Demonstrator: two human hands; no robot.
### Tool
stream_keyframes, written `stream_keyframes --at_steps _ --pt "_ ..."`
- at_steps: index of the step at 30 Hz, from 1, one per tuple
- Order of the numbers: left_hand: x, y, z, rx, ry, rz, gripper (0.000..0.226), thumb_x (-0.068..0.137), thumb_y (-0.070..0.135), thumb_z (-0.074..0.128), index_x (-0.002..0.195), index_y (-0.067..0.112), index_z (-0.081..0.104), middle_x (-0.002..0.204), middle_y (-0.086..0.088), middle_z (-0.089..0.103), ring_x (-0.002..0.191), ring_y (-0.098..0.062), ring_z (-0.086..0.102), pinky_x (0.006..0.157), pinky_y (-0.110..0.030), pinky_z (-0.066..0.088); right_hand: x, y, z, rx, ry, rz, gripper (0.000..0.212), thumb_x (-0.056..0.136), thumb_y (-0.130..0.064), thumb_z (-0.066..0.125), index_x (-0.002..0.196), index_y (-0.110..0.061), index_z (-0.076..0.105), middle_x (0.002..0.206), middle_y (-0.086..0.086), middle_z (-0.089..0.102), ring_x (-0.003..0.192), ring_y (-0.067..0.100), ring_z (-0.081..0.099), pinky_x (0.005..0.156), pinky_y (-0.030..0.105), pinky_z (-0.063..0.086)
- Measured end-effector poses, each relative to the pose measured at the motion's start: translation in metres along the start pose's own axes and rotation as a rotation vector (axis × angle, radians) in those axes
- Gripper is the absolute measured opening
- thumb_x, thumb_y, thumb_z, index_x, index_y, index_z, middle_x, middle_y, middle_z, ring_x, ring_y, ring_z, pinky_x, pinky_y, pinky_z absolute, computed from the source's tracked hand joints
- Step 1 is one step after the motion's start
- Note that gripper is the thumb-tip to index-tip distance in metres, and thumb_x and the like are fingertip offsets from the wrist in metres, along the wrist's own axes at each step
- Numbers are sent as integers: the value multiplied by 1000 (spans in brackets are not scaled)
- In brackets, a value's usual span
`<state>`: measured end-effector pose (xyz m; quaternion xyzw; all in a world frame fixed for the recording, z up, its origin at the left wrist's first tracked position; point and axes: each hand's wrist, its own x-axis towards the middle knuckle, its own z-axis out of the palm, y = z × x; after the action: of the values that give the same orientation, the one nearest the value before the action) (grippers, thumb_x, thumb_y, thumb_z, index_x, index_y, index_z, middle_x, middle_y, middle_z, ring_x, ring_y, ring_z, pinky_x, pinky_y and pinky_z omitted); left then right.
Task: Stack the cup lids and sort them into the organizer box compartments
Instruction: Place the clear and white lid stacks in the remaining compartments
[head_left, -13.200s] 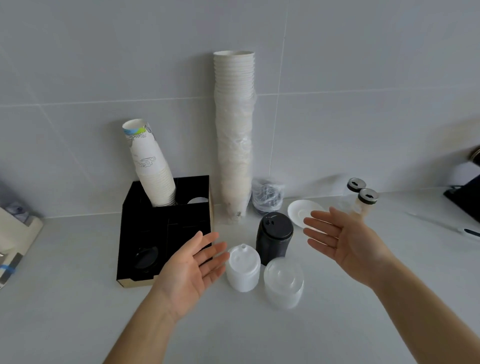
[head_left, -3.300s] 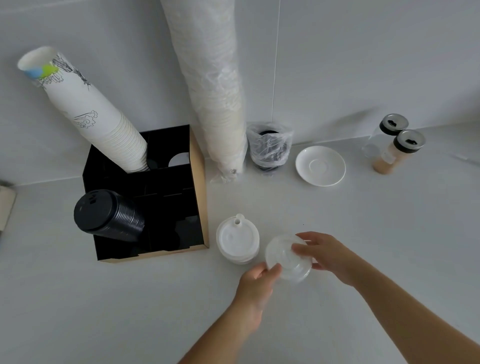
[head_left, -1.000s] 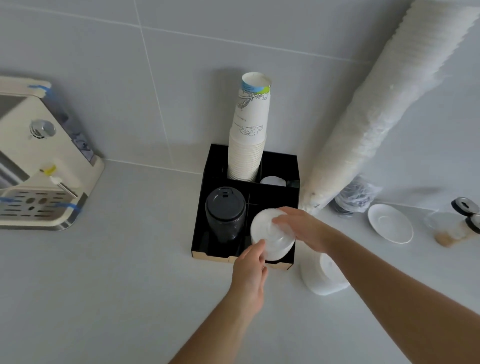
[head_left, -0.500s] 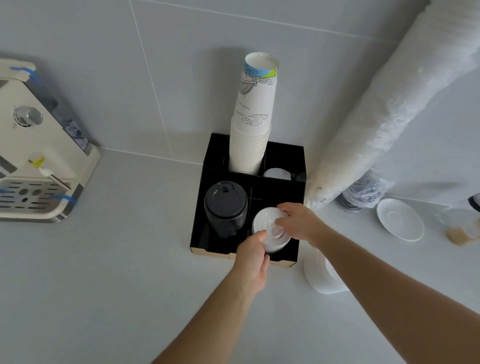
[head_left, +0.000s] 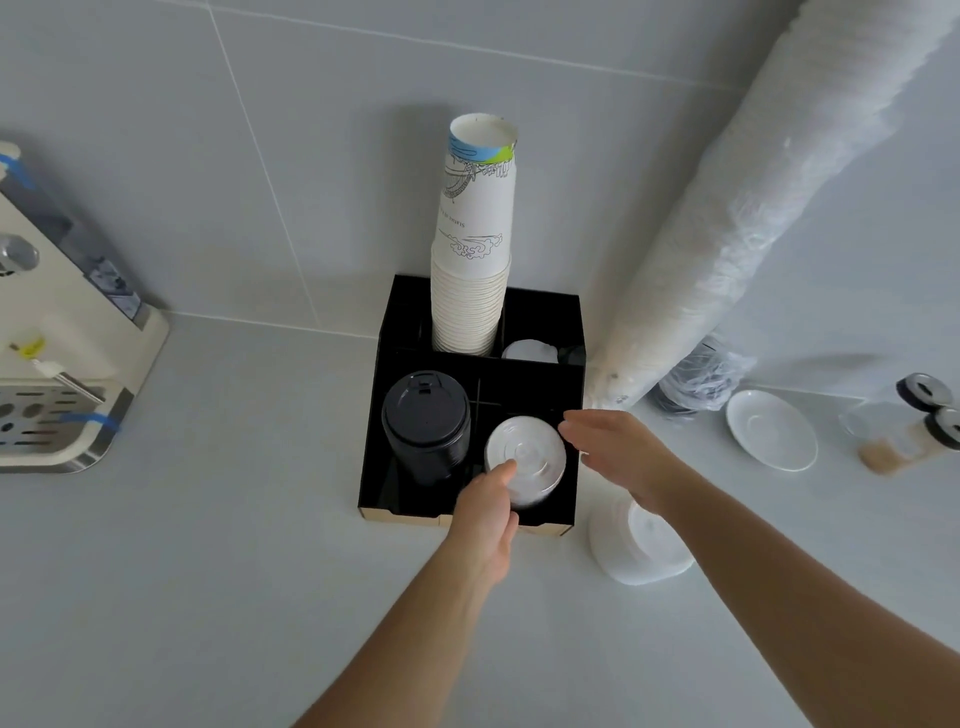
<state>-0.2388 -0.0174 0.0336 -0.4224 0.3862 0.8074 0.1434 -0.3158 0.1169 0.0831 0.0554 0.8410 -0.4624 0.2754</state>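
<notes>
The black organizer box (head_left: 570, 395) stands against the wall. In its front left compartment sits a stack of black lids (head_left: 426, 423). A stack of clear lids (head_left: 527, 457) sits in the front right compartment. My left hand (head_left: 485, 512) touches the stack's near edge with its fingertips. My right hand (head_left: 615, 449) hovers just right of the stack, fingers spread and off it. A stack of white spouted lids (head_left: 641, 548) rests on the counter right of the box, partly hidden by my right forearm.
Printed paper cups (head_left: 475, 244) rise from the box's back left compartment. A tall wrapped sleeve of cups (head_left: 727, 208) leans right of the box. A white saucer (head_left: 771, 430), two small jars (head_left: 930, 410) and a bagged item (head_left: 698, 376) lie right. A water dispenser (head_left: 57, 338) stands left.
The clear lid stack has gone down into the front right compartment. My right hand has let go of it and drawn off to the right. My left hand stays at its near edge.
</notes>
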Motion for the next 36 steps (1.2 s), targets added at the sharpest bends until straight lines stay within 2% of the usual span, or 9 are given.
stream_keyframes --at_steps 1,2,3,9,16,25,29,33,36 --pt "0 -1 -1 8 -5 5 52 92 28 62 138 11 48 142 -3 48 135 -17 43 114 -35 35 -3 5 -7 73 4 17 25 86 -25 60 81 0 61 79 20 46 74 33 46 74 36 24" --pt "1 -2 -3 15 -11 8 49 92 28 63 135 12 50 137 -2 50 132 -16 44 114 -34 35 -6 8 -14 145 13 30 20 88 -24 62 89 -6 70 89 22 60 102 45 56 110 54 40" --pt "0 -3 -4 27 -17 13 42 92 28 63 130 12 53 131 -1 51 127 -14 46 114 -34 35 -13 10 -21 210 14 37 14 91 -24 64 95 -14 73 102 14 70 102 29 66 102 36 49" --pt "-15 -21 -20 116 -49 -10 13 94 23 60 86 13 56 89 -3 51 89 -16 51 99 -31 46 -44 25 -56 337 80 0 16 96 -24 62 110 -19 67 115 2 71 109 17 66 96 34 49" --pt "-39 -65 -27 246 -87 -45 9 94 22 60 94 14 64 103 -11 62 93 -23 63 93 -36 51 -64 58 -83 364 200 10 13 95 -23 64 106 -21 70 117 3 72 111 18 66 98 35 49" --pt "-35 -88 10 400 -187 -88 21 91 37 64 103 22 55 98 5 54 98 -15 55 106 -33 44 -60 109 -91 465 214 119 24 95 -23 65 116 -14 67 119 5 70 114 23 64 97 35 48" --pt "-28 -93 31 418 -179 -70 51 89 41 65 133 18 53 113 5 54 117 -13 52 110 -34 40 -52 130 -90 477 184 176 27 93 -24 66 119 -14 67 122 6 68 115 24 62 95 36 49" --pt "-22 -97 50 475 -163 -41 14 90 39 63 93 26 61 100 12 58 96 -4 53 105 -33 39 -42 146 -82 478 111 206 37 91 -26 70 125 -14 65 124 4 67 118 23 60 103 38 47" --pt "-18 -103 58 502 -139 -25 12 90 41 62 83 32 58 92 17 57 84 3 50 102 -33 40 -35 154 -81 490 73 210 44 89 -26 72 129 -12 63 126 4 67 121 22 60 106 39 45"
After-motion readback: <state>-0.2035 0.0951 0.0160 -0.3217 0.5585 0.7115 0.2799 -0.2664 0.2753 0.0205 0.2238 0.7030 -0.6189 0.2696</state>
